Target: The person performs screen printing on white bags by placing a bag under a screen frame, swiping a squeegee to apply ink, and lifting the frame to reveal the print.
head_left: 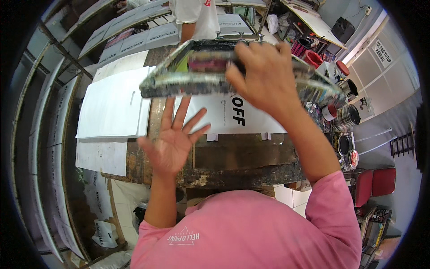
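A paint-crusted screen-printing frame point(179, 85) stands with its near edge raised over the worktable. Inside it, my right hand point(266, 78) is closed around the middle of a blurred, ink-stained bar that looks like a squeegee point(204, 63). Below the frame's near edge, my left hand point(174, 136) is open, palm up with fingers spread, holding nothing. Its fingertips come close to that edge; whether they touch it I cannot tell. Under the frame lies a white sheet point(260, 123) with large black letters, partly hidden by the frame and my right hand.
A stack of white sheets point(112, 107) lies left on the dark, worn worktable point(242, 157). Racks point(56, 148) holding printed sheets line the left side. Across the table stands a person in a white shirt point(197, 18). Ink tins point(347, 117) crowd the right, above a red chair point(380, 184).
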`<state>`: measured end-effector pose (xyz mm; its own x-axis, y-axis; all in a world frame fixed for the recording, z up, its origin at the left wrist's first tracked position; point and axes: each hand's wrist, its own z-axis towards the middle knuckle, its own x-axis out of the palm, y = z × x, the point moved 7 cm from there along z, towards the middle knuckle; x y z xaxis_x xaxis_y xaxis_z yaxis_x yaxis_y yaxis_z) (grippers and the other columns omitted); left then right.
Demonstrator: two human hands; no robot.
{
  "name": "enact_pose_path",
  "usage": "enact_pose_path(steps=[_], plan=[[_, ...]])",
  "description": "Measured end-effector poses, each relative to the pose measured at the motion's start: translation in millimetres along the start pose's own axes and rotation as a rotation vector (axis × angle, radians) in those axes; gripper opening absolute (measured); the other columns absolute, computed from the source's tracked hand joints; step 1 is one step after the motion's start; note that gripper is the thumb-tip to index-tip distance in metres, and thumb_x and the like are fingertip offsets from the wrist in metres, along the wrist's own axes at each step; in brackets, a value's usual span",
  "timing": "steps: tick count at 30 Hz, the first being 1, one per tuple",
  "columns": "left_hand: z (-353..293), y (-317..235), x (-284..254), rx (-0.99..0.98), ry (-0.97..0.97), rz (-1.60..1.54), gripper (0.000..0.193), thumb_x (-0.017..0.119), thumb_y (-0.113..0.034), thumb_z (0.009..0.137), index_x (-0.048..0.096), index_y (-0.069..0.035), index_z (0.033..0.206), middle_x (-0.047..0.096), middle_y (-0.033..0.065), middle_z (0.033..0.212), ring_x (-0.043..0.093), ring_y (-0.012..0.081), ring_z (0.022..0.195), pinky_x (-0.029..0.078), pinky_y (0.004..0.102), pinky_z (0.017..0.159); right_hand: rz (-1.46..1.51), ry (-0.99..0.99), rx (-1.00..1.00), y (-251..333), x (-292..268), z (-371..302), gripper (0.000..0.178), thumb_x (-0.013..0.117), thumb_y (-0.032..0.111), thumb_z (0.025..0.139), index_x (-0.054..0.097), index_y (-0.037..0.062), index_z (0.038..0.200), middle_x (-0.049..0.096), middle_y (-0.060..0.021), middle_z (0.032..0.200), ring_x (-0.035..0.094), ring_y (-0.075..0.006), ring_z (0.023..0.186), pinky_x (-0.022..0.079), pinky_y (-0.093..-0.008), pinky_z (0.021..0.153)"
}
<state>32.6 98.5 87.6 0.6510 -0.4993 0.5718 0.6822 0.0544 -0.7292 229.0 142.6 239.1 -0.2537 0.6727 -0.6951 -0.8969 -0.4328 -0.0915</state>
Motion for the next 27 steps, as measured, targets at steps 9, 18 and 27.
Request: enact_pose_path(steps=[9,18,27], plan=[[-51,112,-100,-0.506,-0.182,2.171,0.105,0.041,-0.085,0.093,0.031,-0.011,0.166,0.014,0.0348,0.17,0.003,0.0521,0.159,-0.012,0.0759,0.117,0.064,-0.051,-0.056,-27,-11,61,0.035,0.059,0.038,0.093,0.065,0.0031,0.09,0.064,-0.0146,0.067,0.065,-0.0338,0.069,0.044,-0.048,0.073],[-20,101,-76,-0.367,-0.192,2.012,0.097,0.057,-0.071,0.095,0.043,0.003,0.157,0.042,0.0195,0.164,0.019,0.0401,0.16,-0.008,0.074,0.12,0.129,0.442,0.351,-37,-26,111,0.047,0.049,0.037,0.095,0.068,0.0008,0.073,0.061,-0.0135,0.059,0.06,-0.0283,0.057,0.051,-0.0455,0.078],[56,6,-50,0.139,-0.651,1.492,0.039,0.072,-0.011,0.096,0.069,0.002,0.133,0.066,0.0204,0.14,0.052,0.0338,0.144,0.019,0.0487,0.129,0.044,0.125,0.273,-32,-15,111,0.05,0.049,0.037,0.094,0.067,-0.0013,0.068,0.06,-0.0153,0.061,0.059,-0.0289,0.059,0.053,-0.0448,0.066]])
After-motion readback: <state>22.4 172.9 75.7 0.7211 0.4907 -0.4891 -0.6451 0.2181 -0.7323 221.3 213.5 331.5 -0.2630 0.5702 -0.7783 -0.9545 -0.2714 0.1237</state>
